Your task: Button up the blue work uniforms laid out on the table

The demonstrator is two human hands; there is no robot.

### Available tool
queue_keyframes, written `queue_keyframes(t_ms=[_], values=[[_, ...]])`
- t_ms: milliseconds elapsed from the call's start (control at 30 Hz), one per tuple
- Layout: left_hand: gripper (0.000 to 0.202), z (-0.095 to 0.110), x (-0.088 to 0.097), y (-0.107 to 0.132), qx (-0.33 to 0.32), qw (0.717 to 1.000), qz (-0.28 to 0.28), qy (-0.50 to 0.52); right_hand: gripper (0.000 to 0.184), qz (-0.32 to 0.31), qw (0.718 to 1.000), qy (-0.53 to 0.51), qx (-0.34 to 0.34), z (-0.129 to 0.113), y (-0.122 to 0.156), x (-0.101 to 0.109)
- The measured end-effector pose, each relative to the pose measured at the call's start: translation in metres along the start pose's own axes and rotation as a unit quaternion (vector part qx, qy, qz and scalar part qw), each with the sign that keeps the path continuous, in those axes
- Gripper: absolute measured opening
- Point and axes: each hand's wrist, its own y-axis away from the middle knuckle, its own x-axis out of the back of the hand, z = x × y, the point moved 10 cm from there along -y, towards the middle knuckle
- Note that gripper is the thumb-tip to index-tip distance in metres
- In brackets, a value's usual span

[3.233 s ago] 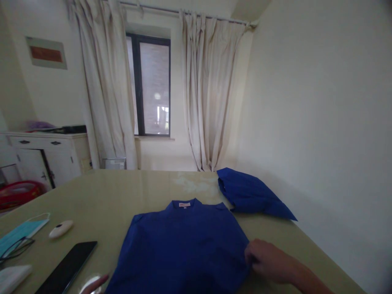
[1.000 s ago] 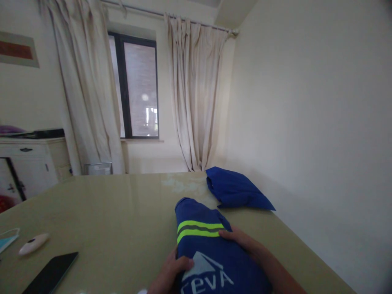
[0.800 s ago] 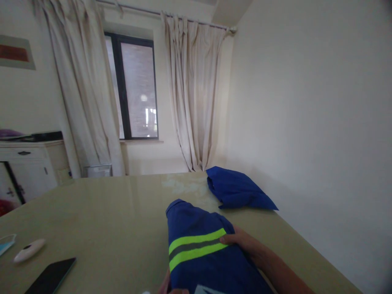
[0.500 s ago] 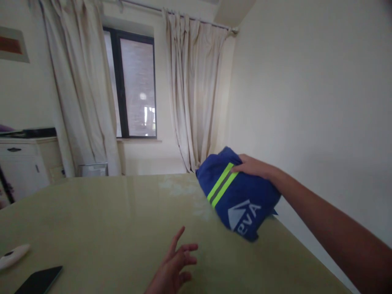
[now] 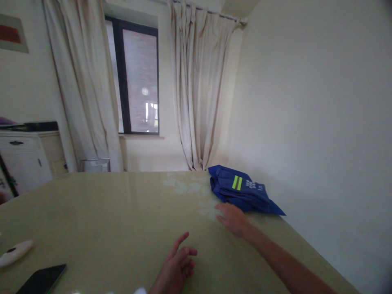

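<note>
A folded blue work garment (image 5: 235, 188) lies at the table's far right, with two short yellow-green reflective stripes and pale printing on its upper side. One pointed corner of it reaches the right table edge. Just in front of the cloth is my right hand (image 5: 232, 218), holding nothing, its fingers reaching left and a little apart. Whether its fingertips touch the tabletop is unclear. At the lower middle my left hand (image 5: 177, 263) hovers empty over the table, index finger stretched and the other fingers loosely curled.
The glossy greenish table (image 5: 122, 220) fills the foreground. A dark flat phone-like object (image 5: 43, 279) and a white rounded object (image 5: 15, 253) lie at its lower left. A white cabinet (image 5: 24, 159) stands beyond, left of the curtains (image 5: 82, 90). The wall (image 5: 321, 143) rises beside the right edge.
My right hand has let go of the blue garment and drawn back toward me. The garment, held up before, now lies on the table with a different side showing. My left hand stayed nearly still.
</note>
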Motion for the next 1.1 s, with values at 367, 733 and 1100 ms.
queue_keyframes(t_ms=[367,733,1100], values=[[0.04,0.044,-0.042,0.036,-0.235,0.911,-0.082,-0.328,0.016,-0.074,0.985,-0.061,0.145,-0.083,0.082,-0.104],[0.059,0.023,-0.048,0.035,-0.278,0.802,-0.148,-0.507,0.031,-0.099,0.983,-0.089,0.126,-0.067,0.089,-0.113],[0.057,0.025,-0.053,0.028,-0.227,0.835,-0.21,-0.456,0.012,-0.107,0.986,-0.064,0.114,-0.067,0.086,-0.114]])
